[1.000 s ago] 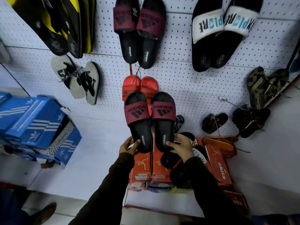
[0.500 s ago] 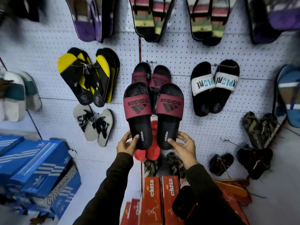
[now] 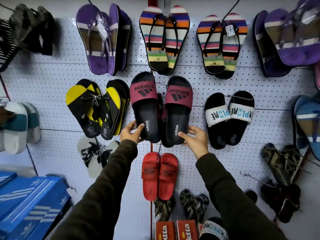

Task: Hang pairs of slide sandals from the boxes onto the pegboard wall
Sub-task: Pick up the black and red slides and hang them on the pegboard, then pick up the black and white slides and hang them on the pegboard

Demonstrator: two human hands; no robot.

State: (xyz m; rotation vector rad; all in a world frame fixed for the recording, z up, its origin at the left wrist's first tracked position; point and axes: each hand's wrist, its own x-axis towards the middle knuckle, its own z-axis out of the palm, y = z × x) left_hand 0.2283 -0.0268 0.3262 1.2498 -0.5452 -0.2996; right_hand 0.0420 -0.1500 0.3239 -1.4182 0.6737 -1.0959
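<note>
I hold a pair of black slide sandals with maroon straps up against the white pegboard wall [image 3: 225, 87], toes upward. My left hand [image 3: 130, 133] grips the heel of the left slide [image 3: 145, 108]. My right hand [image 3: 194, 138] grips the heel of the right slide [image 3: 177, 111]. A dark gap shows between the two, where another matching pair hangs behind them, mostly hidden. Orange shoe boxes [image 3: 176, 230] stand at the bottom edge.
Hung pairs surround the spot: yellow-black flip-flops [image 3: 97, 108] to the left, black-white slides [image 3: 228, 118] to the right, striped sandals [image 3: 164, 38] above, red slides [image 3: 159, 175] below. Blue boxes [image 3: 29, 203] are stacked at the lower left.
Both hands have raised the maroon-strapped pair up the wall, from in front of the red slides to over the matching hung pair. My view has tilted upward.
</note>
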